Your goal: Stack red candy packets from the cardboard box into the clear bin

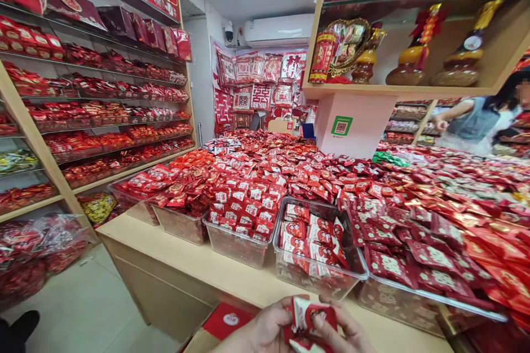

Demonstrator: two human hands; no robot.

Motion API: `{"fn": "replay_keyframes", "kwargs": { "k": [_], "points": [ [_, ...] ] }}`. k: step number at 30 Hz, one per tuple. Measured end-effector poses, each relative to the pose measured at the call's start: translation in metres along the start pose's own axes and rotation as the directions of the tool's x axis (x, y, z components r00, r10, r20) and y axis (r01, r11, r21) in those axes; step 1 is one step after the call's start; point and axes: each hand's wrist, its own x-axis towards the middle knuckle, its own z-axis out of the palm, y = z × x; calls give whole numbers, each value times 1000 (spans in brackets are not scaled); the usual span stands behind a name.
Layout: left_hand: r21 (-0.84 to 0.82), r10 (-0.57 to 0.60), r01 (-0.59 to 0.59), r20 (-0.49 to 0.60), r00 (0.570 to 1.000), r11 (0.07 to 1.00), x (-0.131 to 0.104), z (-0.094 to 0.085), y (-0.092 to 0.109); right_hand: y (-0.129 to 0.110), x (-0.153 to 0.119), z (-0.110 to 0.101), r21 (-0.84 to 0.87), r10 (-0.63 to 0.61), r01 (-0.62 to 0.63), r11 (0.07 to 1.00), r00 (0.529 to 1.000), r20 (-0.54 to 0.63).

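At the bottom of the head view my left hand [265, 326] and my right hand [350, 330] are closed around small red-and-white candy packets [308, 314], at least two of them. The packets sit in front of the counter's edge. Just beyond my hands stands a clear plastic bin [323, 281], partly filled with upright rows of similar red-and-white packets [293, 230]. To its left is a fuller bin [238, 248] of red packets. Dark red packets [434, 253] heap over the bin on the right. My fingers cover parts of the held packets.
Behind the bins, red packets [265, 160] cover the wide counter [186, 262]. Shelves [124, 127] of red goods line the left wall. An overhead cabinet [414, 88] holds bottles. Below the counter sits a red box [227, 320]. A person [464, 121] stands far right.
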Motion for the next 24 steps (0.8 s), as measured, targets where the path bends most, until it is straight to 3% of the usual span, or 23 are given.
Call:
{"fn": "replay_keyframes", "kwargs": {
  "k": [6, 12, 16, 20, 24],
  "points": [
    [122, -68, 52, 130, 989, 991, -15, 22, 11, -29, -7, -8, 222, 126, -136, 965, 990, 59],
    [145, -69, 69, -5, 998, 987, -14, 26, 10, -26, -9, -6, 238, 161, -185, 953, 980, 117],
    [188, -34, 46, -69, 997, 981, -13, 26, 9, -23, -7, -6, 159, 97, -106, 982, 993, 67],
    [278, -24, 37, -50, 998, 960, -13, 25, 8, -22, -4, -6, 123, 45, -44, 991, 999, 1],
    [294, -11, 26, -50, 999, 955, -13, 24, 8, -22, -3, -7, 144, 65, -70, 987, 997, 36]
  ]
}}
